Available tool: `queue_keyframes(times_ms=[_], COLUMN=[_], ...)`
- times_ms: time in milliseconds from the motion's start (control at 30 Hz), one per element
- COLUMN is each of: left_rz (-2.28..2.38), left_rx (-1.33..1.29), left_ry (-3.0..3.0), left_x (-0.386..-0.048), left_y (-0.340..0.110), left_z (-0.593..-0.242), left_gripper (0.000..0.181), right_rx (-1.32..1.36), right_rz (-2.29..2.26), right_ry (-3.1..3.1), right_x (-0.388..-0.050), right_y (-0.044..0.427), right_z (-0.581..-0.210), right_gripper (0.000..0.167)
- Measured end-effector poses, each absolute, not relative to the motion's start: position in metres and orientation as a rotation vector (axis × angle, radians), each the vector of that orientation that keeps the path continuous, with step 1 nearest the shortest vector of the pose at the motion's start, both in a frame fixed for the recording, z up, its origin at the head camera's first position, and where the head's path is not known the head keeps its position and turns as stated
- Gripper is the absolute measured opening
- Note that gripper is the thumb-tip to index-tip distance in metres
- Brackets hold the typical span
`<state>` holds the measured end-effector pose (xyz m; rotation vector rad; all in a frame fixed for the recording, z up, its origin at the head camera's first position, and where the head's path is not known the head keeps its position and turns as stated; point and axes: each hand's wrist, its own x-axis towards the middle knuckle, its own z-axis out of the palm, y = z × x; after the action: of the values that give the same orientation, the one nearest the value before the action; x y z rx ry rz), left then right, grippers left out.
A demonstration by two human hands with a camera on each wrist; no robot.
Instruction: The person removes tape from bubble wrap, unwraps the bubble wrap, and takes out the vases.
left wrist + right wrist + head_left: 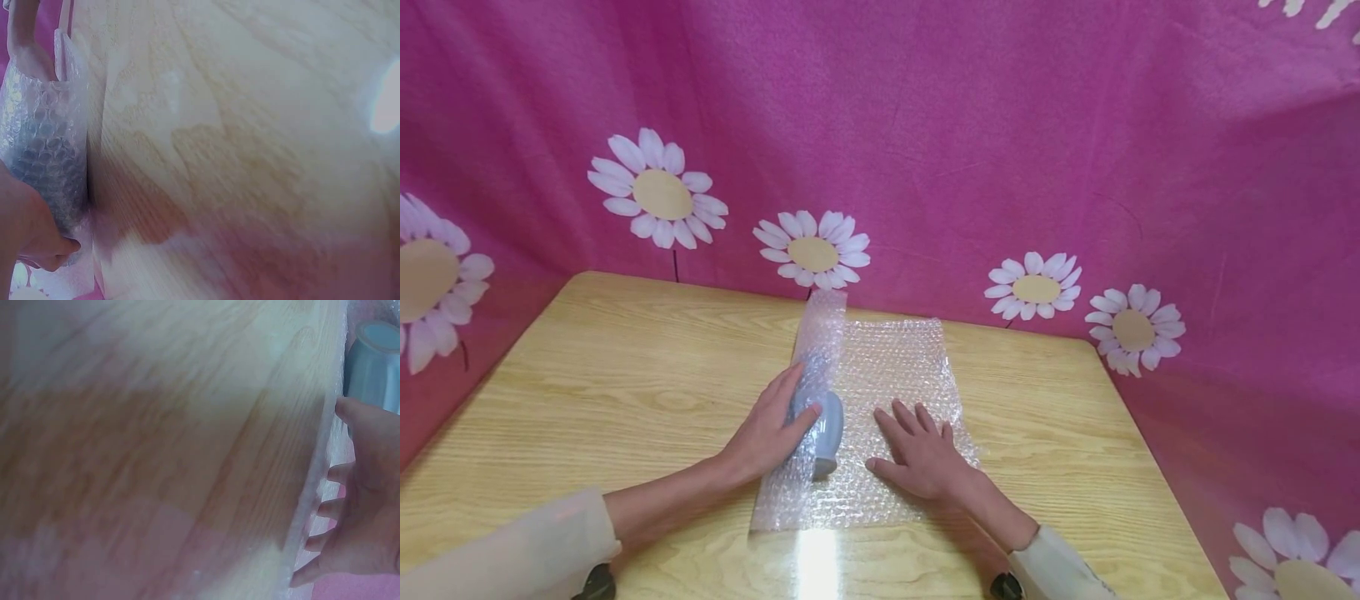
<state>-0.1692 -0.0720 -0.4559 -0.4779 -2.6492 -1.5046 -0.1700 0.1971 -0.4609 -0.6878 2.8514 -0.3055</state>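
A sheet of bubble wrap [891, 358] lies on the wooden table, its left part folded over a light blue vase [831, 425] lying on its side. My left hand [767, 433] grips the vase through that flap, thumb on top near the flap's edge. In the left wrist view, the bubble wrap [47, 137] covers the vase's near side. To the right, my right hand [925, 458] rests flat on the sheet with its fingers spread. The right wrist view shows the vase's [375, 372] round end beyond the thumb of the right hand [375, 487].
The wooden table [625, 367] has rounded back corners. A magenta cloth [925, 150] printed with white daisies hangs behind it and along both sides. Light glares off the table near its front edge.
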Motion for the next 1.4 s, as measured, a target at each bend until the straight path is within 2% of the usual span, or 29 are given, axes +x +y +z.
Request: queue_keyframes(times_ms=[1400], left_rz=[-1.722], left_rx=[-0.371], left_ry=[-2.524], left_x=[-0.170], left_y=[-0.087], left_z=[-0.458], left_gripper=[0.070], right_rx=[-0.674], right_rz=[-0.338], right_ry=[2.856], right_x=[-0.169], right_y=[0.198], right_z=[-0.462], right_gripper=[0.075])
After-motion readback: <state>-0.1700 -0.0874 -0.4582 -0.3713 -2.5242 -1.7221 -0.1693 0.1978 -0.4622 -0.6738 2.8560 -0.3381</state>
